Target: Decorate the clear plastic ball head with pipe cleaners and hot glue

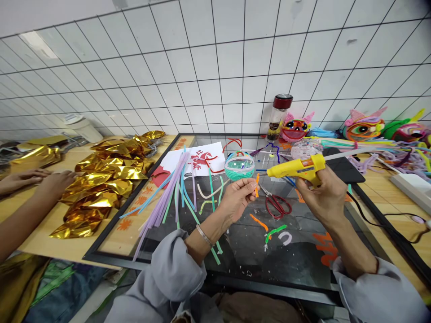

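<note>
Between the thumb and fingers of my left hand point(237, 199) is a short orange pipe cleaner point(257, 185), held upright. My right hand point(325, 193) is wrapped round the handle of a yellow hot glue gun point(296, 168). A clear glue stick point(340, 154) sticks out of its back end. The gun's nozzle points left and is close to the orange piece; whether they touch I cannot tell. Behind my left hand sits a teal ball with a clear front point(239, 166). Red-handled scissors point(278, 206) lie on the dark glass between my hands.
Long pipe cleaners point(164, 193) lie in a bundle at left. Cut pieces, including a green one point(276, 233), lie in front. A bottle point(279, 117) and a pink animal head point(298, 128) stand by the wall. At far left, another person's hands touch gold foil point(101, 193). A black cord point(370, 220) runs right.
</note>
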{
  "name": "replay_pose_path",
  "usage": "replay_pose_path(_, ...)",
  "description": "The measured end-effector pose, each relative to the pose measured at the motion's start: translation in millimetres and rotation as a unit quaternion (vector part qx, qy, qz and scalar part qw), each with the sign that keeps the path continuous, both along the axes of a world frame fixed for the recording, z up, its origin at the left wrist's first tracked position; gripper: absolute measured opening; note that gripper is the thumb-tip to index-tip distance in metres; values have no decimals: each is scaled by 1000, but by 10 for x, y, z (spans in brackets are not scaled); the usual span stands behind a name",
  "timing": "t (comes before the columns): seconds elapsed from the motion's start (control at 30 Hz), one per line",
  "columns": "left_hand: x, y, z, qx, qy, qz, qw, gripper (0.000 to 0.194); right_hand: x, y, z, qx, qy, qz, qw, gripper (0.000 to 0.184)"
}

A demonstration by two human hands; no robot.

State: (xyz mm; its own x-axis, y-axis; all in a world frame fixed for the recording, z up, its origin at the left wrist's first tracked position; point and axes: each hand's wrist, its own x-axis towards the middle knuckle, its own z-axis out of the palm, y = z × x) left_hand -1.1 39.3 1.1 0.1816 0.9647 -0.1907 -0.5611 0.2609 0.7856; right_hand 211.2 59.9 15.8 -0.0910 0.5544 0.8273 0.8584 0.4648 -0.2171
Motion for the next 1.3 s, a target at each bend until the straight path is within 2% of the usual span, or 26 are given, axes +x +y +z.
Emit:
replay_pose_path(0.23, -2, -8, 14, 20, -6, -13, 1000, 35, 5, 7, -20, 7, 3, -4, 1000, 20)
replay_pose_path(0.67, 5, -19, 18, 12, -19, -28, 999, 35, -2, 9, -11, 22, 7, 5, 1000, 21)
replay_pose_path(0.87, 3, -21, 16, 6, -25, -32, 999, 34, 6, 12, -27, -3, 2, 4, 1000, 20)
replay_pose_path(1.03, 1, -18, -1, 8, -26, -34, 999, 37, 3, 5, -18, 20, 7, 2, 1000, 21)
replay_pose_path(1.3, 2, -20, 15, 4, -25, -40, 999, 35, 5, 7, -38, 3, 12, -9, 1000, 21)
